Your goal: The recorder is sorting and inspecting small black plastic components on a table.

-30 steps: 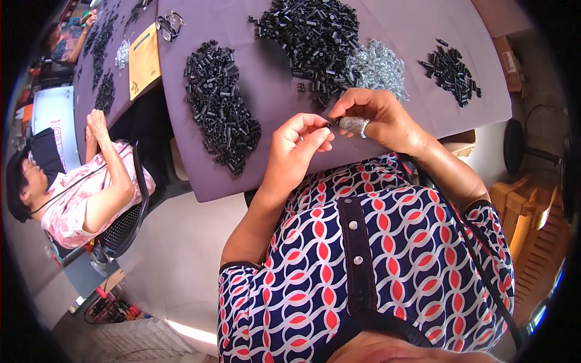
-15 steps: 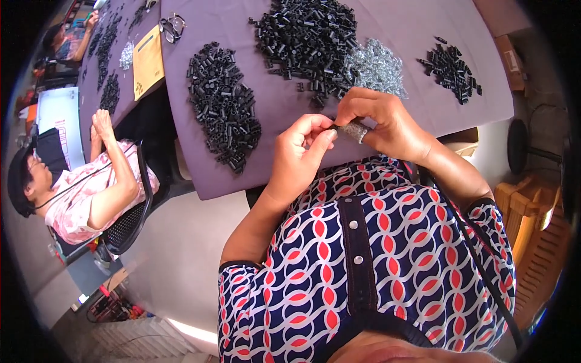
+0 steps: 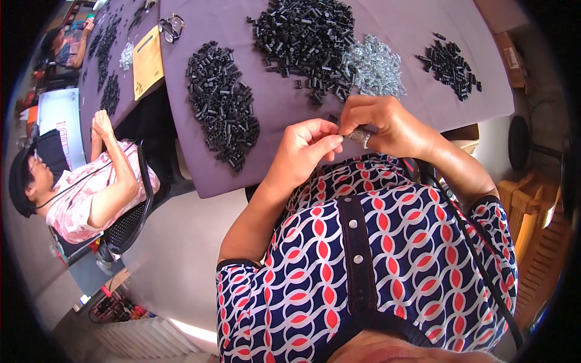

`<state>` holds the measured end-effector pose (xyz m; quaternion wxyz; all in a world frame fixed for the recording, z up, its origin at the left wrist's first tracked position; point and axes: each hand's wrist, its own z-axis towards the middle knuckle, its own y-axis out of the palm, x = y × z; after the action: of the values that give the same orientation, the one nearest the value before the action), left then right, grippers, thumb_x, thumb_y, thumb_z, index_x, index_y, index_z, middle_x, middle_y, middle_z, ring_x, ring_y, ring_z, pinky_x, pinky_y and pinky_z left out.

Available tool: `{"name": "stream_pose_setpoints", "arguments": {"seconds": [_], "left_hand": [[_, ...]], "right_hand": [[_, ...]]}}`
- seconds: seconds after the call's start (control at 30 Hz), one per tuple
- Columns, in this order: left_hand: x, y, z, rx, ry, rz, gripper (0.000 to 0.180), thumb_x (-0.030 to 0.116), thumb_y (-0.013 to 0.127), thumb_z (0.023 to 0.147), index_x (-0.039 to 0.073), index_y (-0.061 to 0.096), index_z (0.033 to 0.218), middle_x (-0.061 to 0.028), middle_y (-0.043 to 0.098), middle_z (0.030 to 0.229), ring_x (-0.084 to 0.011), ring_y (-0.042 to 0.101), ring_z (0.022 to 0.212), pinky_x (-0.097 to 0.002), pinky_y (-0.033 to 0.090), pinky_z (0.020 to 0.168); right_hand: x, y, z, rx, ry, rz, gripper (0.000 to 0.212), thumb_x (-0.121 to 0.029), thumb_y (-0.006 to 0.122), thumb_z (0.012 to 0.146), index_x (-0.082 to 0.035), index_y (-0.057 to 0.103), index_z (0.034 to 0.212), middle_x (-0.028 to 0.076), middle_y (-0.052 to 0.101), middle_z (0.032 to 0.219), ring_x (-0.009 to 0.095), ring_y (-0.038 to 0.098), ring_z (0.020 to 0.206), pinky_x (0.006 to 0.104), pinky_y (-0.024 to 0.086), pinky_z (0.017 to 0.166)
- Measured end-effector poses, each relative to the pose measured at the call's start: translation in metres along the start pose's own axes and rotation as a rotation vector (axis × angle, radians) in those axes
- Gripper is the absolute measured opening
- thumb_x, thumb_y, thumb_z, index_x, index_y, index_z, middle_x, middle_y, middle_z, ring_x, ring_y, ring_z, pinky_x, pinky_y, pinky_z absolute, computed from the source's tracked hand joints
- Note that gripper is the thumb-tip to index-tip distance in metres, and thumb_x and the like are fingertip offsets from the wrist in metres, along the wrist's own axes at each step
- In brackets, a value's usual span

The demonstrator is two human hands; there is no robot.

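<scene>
Pinching tiny blk part [image 3: 341, 137] over near edge of table [image 3: 448, 115], L hand [image 3: 304, 150] & R hand [image 3: 390, 126] are nearly closed on it, mostly hidden, prob. light, stiff & slick, best held by its ends.

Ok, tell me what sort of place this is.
Probably a hand-assembly workshop, though that's a guess: heaps of small black parts and a pile of shiny pieces lie on a cloth-covered table, and another person sits nearby.
</scene>
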<state>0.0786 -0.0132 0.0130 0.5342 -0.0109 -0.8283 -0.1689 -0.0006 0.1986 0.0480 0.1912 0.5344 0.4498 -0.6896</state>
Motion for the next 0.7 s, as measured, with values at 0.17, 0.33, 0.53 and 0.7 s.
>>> {"name": "stream_pose_setpoints", "arguments": {"seconds": [0.17, 0.33, 0.53, 0.7], "left_hand": [[-0.01, 0.011, -0.002, 0.073, 0.005, 0.003, 0.013, 0.008, 0.065, 0.096, -0.002, 0.067, 0.104, -0.0035, 0.069, 0.083, -0.0062, 0.057, 0.066, -0.0202, 0.047, 0.062], [-0.017, 0.026, -0.012, 0.208, 0.201, 0.205, 0.01, 0.005, 0.064, 0.094, -0.003, 0.066, 0.1, -0.0029, 0.068, 0.081, -0.0061, 0.06, 0.07, -0.0221, 0.051, 0.062], [-0.012, 0.023, -0.022, 0.097, 0.186, 0.174, 0.012, 0.006, 0.064, 0.095, -0.004, 0.066, 0.103, -0.0041, 0.069, 0.085, -0.0071, 0.061, 0.072, -0.0218, 0.051, 0.066], [-0.01, 0.017, -0.019, -0.047, 0.061, 0.014, 0.015, 0.009, 0.064, 0.096, -0.002, 0.066, 0.105, -0.0055, 0.07, 0.087, -0.0092, 0.062, 0.072, -0.0225, 0.05, 0.068]], "right_hand": [[0.007, 0.008, -0.004, 0.054, 0.075, 0.109, 0.037, 0.02, 0.057, 0.063, 0.002, 0.068, 0.094, 0.008, 0.064, 0.094, 0.022, 0.066, 0.09, 0.0309, 0.053, 0.077], [0.014, 0.022, -0.014, 0.122, 0.22, 0.42, 0.027, 0.021, 0.061, 0.077, 0.003, 0.069, 0.094, 0.004, 0.062, 0.092, 0.013, 0.064, 0.086, 0.0255, 0.051, 0.074], [-0.001, 0.023, -0.025, 0.127, 0.211, 0.417, 0.011, 0.01, 0.069, 0.087, 0.004, 0.069, 0.096, 0.003, 0.061, 0.089, 0.01, 0.063, 0.082, 0.0235, 0.052, 0.074], [-0.007, 0.014, -0.026, 0.017, 0.219, 0.279, 0.026, 0.006, 0.069, 0.087, 0.0, 0.065, 0.111, 0.007, 0.065, 0.097, 0.016, 0.067, 0.088, 0.0305, 0.054, 0.079]]}}
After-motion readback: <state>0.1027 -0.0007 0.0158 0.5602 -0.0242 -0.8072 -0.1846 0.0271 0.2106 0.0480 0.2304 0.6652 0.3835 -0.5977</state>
